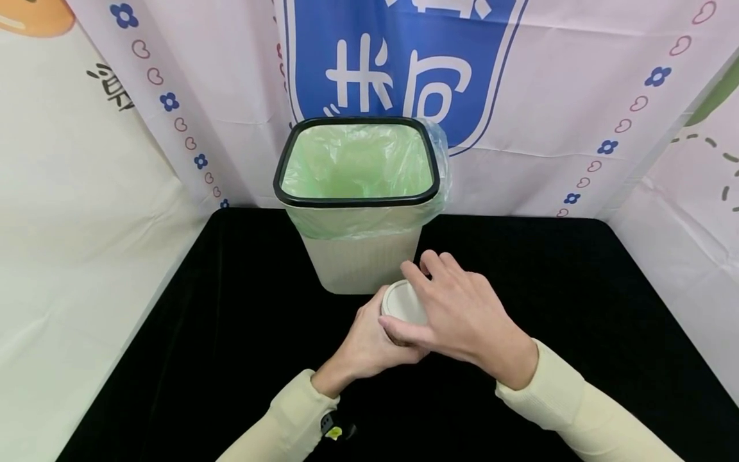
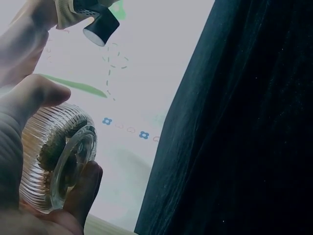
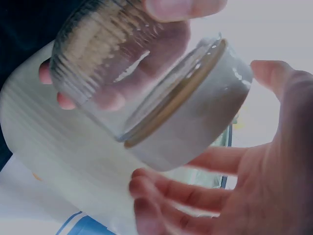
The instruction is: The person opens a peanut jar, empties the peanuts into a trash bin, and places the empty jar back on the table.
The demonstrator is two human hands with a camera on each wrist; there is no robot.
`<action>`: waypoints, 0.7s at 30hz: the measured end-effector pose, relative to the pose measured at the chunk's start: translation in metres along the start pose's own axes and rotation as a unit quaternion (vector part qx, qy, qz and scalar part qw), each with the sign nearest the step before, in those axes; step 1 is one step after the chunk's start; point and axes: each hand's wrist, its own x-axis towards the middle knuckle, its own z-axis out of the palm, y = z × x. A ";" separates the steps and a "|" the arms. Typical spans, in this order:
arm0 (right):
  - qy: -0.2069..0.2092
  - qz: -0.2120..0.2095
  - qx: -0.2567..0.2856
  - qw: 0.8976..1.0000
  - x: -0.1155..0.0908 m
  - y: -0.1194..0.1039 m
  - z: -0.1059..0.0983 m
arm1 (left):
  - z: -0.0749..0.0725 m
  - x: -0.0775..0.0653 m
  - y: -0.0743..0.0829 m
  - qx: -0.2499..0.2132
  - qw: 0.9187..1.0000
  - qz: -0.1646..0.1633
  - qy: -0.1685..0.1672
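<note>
A ribbed clear glass jar [image 2: 36,139] with a pale, thick lid [image 1: 404,301] is tilted in front of the bin. My left hand [image 1: 369,337] grips its body, thumb on one side and fingers on the other. Through the glass base in the left wrist view, brownish and dark contents show, but their kind is unclear. Across the lid lies my right hand [image 1: 456,308], its thumb and curled fingers spread round the rim. The right wrist view shows the lid [image 3: 195,117] seated against a tan ring at the jar's mouth.
Just beyond the hands stands a pale ribbed bin [image 1: 364,260] with a black rim [image 1: 358,203] and a green plastic liner [image 1: 358,160]. It rests on a black cloth-covered table [image 1: 248,333]. Printed curtains [image 1: 242,83] hang behind and at both sides.
</note>
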 end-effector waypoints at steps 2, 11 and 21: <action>0.001 0.008 -0.011 1.000 0.000 -0.001 0.000 | 0.000 0.000 0.000 0.003 1.000 0.005 0.003; 0.008 0.011 -0.038 0.999 -0.001 -0.008 0.004 | -0.001 0.003 0.001 0.019 1.000 0.003 0.005; 0.000 -0.003 -0.019 1.000 -0.002 -0.007 0.005 | -0.002 0.002 0.001 0.009 1.000 -0.007 -0.006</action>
